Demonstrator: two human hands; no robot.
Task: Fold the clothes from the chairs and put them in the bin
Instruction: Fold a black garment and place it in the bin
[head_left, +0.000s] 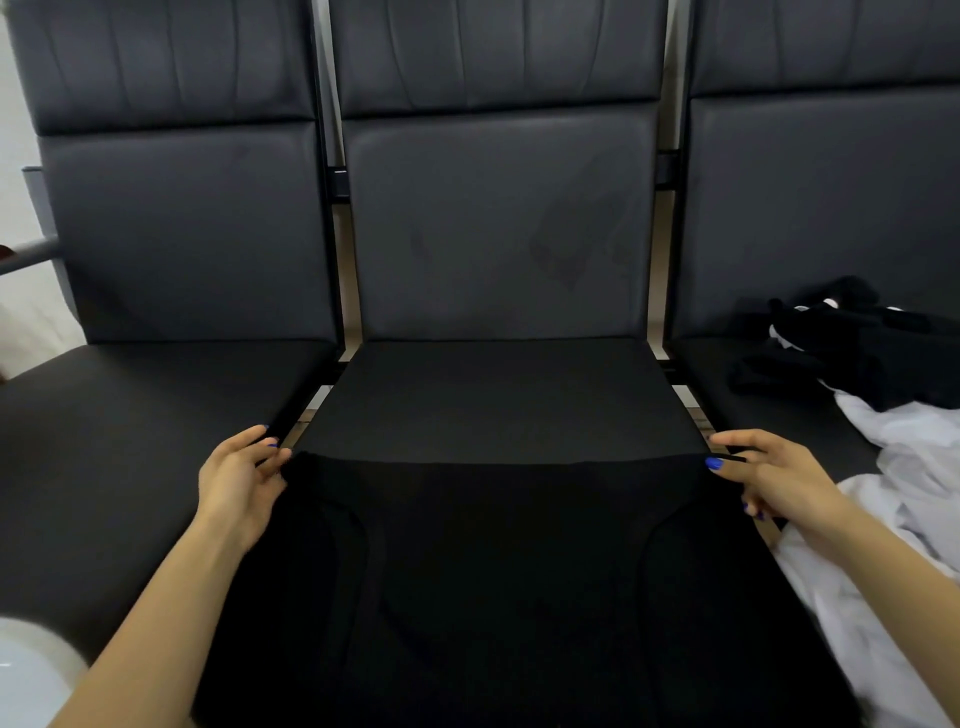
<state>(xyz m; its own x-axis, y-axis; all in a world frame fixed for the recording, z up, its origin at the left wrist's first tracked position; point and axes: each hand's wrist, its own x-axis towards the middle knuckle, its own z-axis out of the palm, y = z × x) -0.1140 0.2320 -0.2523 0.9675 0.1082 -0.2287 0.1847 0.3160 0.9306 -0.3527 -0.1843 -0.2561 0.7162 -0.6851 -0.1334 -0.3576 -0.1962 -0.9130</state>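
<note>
A black garment (498, 571) lies spread over the seat of the middle chair (498, 234) and hangs toward me. My left hand (239, 483) pinches its left edge at a straight horizontal line that crosses the cloth. My right hand (763, 478) pinches the right edge at the same line, so the cloth is stretched flat between them. On the right chair (831, 208) lie a crumpled black garment (852, 348) and a white garment (893, 509). No bin is clearly recognisable.
The left chair (171, 234) has a bare dark seat. A white rounded object (31, 670) shows at the bottom left corner. Narrow gaps with metal frame bars separate the three chairs.
</note>
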